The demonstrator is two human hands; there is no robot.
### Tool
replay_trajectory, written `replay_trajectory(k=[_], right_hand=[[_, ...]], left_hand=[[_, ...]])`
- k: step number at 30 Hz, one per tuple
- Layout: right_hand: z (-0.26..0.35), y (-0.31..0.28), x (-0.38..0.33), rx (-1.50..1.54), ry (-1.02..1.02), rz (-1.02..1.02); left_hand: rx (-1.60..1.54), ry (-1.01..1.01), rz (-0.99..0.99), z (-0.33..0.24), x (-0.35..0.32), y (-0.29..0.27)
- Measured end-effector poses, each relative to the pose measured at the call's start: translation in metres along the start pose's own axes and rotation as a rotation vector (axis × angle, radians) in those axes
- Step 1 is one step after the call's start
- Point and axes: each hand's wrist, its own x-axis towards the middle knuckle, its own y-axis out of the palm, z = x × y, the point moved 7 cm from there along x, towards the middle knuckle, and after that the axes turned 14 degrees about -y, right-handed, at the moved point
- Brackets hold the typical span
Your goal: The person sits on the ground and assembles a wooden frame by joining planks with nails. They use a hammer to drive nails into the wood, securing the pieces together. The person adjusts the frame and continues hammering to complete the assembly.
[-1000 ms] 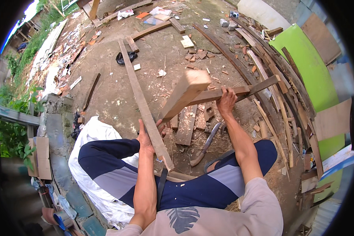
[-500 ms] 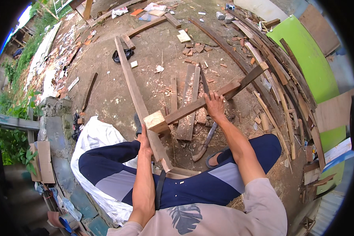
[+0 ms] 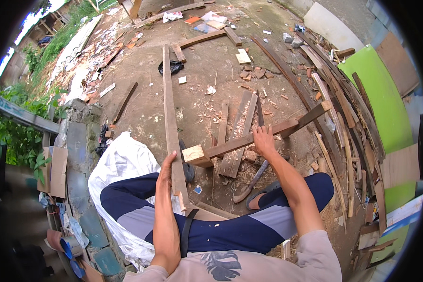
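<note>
My left hand is wrapped round the near part of a long wooden beam, with the thumb on its upper face. The beam stretches away from my lap, and a notch shows at its near end. Just right of it is the pale sawn end of a thick wooden post. A dark wooden rail runs from this post to a second post at the right. My right hand is closed over the middle of the rail. The undersides of both grips are hidden.
Shavings cover planks on the ground beneath the rail. A tool with a curved wooden handle lies by my right foot. Long timbers are heaped at the right, beside a green panel. A white sheet lies under my left leg.
The long beam has swung to point more straight ahead, and its side now sits left of the post's end, which it overlapped before. The view has shifted, moving the scene rightward.
</note>
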Motion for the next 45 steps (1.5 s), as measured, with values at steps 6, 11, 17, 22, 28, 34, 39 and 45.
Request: replay_trajectory(k=[6,11,17,22,28,34,39,45], right_hand=[[0.012,0.024,-0.002,0.024,0.052,0.022],[0.011,0.035,0.003,0.112,0.083,-0.018],[0.008,0.035,0.011,0.168,0.113,0.047],[0.009,0.037,0.008,0.165,0.119,0.091],[0.007,0.034,0.014,0.156,0.119,0.079],[0.010,0.035,0.008,0.183,0.123,0.051],[0.006,0.041,-0.001,0.170,0.121,-0.025],[0.010,0.023,-0.008,0.266,0.199,0.061]], left_hand=[[-0.135,-0.001,0.245,-0.095,-0.062,0.007],[-0.417,-0.076,0.644,-0.143,-0.093,0.052],[-0.424,-0.014,0.805,-0.146,-0.080,0.097],[-0.491,0.012,0.735,-0.168,-0.053,0.129],[-0.130,0.168,0.441,-0.185,0.026,0.156],[-0.022,0.054,0.442,-0.168,0.049,0.174],[0.059,-0.009,0.450,-0.142,0.079,0.155],[-0.029,-0.031,0.410,-0.082,0.120,0.131]])
